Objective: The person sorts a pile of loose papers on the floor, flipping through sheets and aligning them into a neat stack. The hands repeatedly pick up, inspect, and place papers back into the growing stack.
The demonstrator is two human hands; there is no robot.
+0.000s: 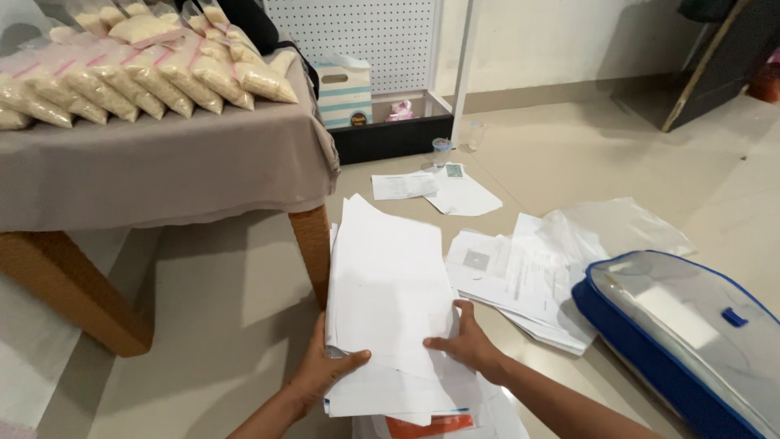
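Both hands, left hand [321, 370] and right hand [467, 341], have fingers clamped on a stack of white papers [390, 301] held above the floor [227, 325] (more loose sheets [520, 280] lie nearby).

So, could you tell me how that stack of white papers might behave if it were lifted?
The stack of white papers would probably sag, since its sheets look thin and unbound. The edges are uneven, so loose sheets may slide out. Both the left hand and right hand grip its lower end, suggesting it wants two-handed support.
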